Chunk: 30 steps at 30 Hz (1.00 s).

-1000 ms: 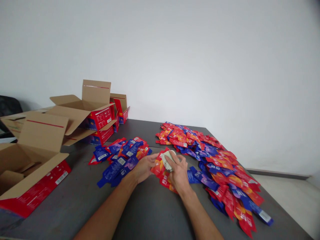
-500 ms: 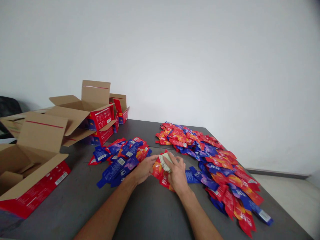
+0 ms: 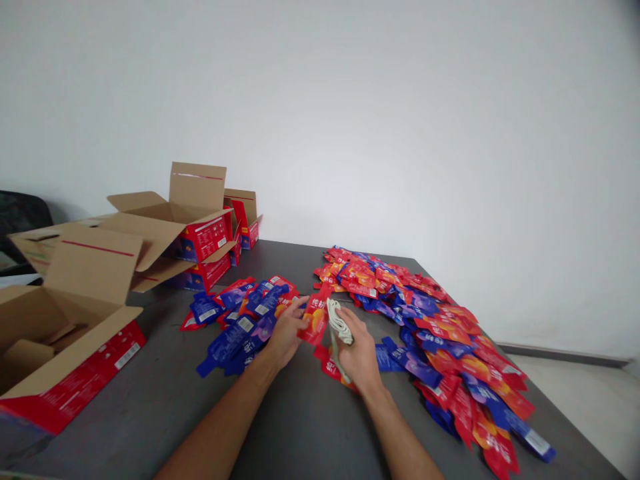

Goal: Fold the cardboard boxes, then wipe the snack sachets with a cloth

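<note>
My left hand (image 3: 289, 333) is closed on the edge of a red pouch (image 3: 316, 319) with an orange print and white lettering, held up off the table. A folded white cloth (image 3: 339, 323) is gripped in my right hand (image 3: 359, 348), its layered edge facing up and a strip hanging down. The cloth is close beside the pouch; whether they touch I cannot tell. Below my hands another red pouch (image 3: 327, 364) lies on the table, partly hidden by the right hand. A blue pouch (image 3: 387, 358) lies just right of that hand.
To the left is a heap of blue and red pouches (image 3: 245, 325). A larger pile (image 3: 430, 340) spreads along the right side of the dark table (image 3: 300, 427). Open cardboard boxes (image 3: 90, 373) with red sides stand on the left, several more behind (image 3: 205, 240). A white wall rises behind.
The cloth has come off the pouch face and shifted slightly right, now seen edge-on. The pouch in my left hand is turned more upright with its lettering showing. The view has shifted slightly.
</note>
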Tool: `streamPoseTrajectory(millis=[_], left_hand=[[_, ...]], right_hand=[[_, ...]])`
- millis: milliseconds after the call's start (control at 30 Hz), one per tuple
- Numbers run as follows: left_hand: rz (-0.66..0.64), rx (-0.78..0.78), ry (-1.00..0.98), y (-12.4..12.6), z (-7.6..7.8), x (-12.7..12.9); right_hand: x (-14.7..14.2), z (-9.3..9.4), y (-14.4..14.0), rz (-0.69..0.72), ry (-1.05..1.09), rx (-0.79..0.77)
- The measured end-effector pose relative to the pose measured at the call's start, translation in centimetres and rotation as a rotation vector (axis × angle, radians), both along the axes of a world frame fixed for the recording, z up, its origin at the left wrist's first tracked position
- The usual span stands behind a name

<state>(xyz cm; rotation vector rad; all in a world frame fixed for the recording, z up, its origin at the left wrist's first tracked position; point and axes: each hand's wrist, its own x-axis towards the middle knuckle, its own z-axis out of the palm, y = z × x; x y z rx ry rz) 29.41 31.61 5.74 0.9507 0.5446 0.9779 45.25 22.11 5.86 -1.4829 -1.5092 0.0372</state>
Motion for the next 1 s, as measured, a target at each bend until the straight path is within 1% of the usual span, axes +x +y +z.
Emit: streamPoseTrajectory(millis=[100, 200, 233, 367, 400, 467, 533, 600, 700, 767, 833, 933, 1000], left_hand=[[-0.001, 0.009, -0.029, 0.0, -0.3, 0.4], [-0.075, 0.003, -0.04, -0.5, -0.2, 1.2], [-0.082, -0.009, -0.047, -0.7, 0.0, 1.4], [-0.032, -0.098, -0.112, -1.3, 0.6, 1.9], [-0.038, -0.127, -0.123, -1.3, 0.7, 1.8], [-0.084, -0.176, -0.124, -1.3, 0.9, 1.4], [-0.141, -0.193, -0.103, -1.3, 1.0, 1.0], [-0.205, -0.195, -0.069, -1.4, 1.0, 0.8], [-0.285, -0.187, -0.013, -2.1, 1.2, 1.2], [-0.279, -0.165, 0.018, -2.6, 1.3, 1.7], [-0.245, -0.147, 0.046, -2.8, 1.4, 2.2], [-0.205, -0.152, 0.045, -2.5, 1.2, 2.4], [-0.153, -0.151, 0.014, -1.9, 0.8, 2.3]], right_hand=[[-1.0, 0.1, 0.0, 0.074, 0.019, 0.013], [-1.7, 0.0, 0.0, 0.096, -0.012, 0.02], [-1.8, -0.1, 0.0, 0.1, -0.036, 0.024], [-2.0, -0.1, -0.4, 0.112, -0.19, 0.035], [-2.1, 0.0, -0.5, 0.128, -0.242, 0.029], [-2.3, 0.4, -0.8, 0.171, -0.345, -0.009], [-2.4, 0.8, -1.0, 0.202, -0.415, -0.064], [-2.2, 1.1, -1.0, 0.171, -0.422, -0.096], [-1.2, 1.2, -0.8, 0.035, -0.362, -0.081], [-0.5, 1.1, -0.7, -0.036, -0.338, -0.06], [-0.1, 1.0, -0.7, -0.045, -0.358, -0.065], [-0.5, 0.9, -0.8, 0.025, -0.418, -0.102], [-1.1, 0.9, -1.0, 0.093, -0.433, -0.123]])
